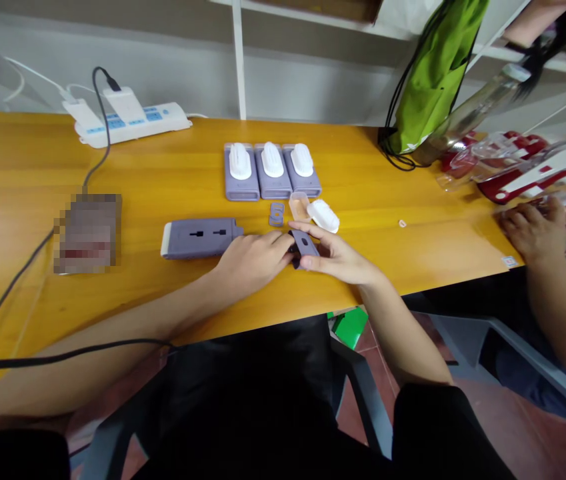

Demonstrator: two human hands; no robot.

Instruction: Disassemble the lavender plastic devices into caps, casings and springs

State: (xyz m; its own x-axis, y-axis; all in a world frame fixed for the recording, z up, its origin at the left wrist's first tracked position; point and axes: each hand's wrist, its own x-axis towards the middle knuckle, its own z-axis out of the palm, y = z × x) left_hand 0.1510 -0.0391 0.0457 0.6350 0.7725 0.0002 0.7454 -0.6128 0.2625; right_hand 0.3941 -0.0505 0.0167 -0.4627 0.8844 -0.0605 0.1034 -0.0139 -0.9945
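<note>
Near the table's front edge, my right hand (337, 257) grips a small purple-grey plastic part (305, 243) with a dark slot in its face. The fingers of my left hand (253, 261) are closed against that part's left side, where something black shows; their tips are partly hidden. Just left of my left hand lies a long purple-grey plastic housing (197, 238) with two black slots and a white end. Beyond my hands are a small flat purple piece (277, 214), a clear-looking cap (299, 207) and a white oval cover (324, 215).
Three purple-grey housings with white ridged tops (273, 170) stand side by side. Behind, left, is a power strip (135, 125) with cables. A pixelated object (87, 233) lies left. Right are a green bag (433, 80), a bottle (473, 117) and another person's hand (535, 230).
</note>
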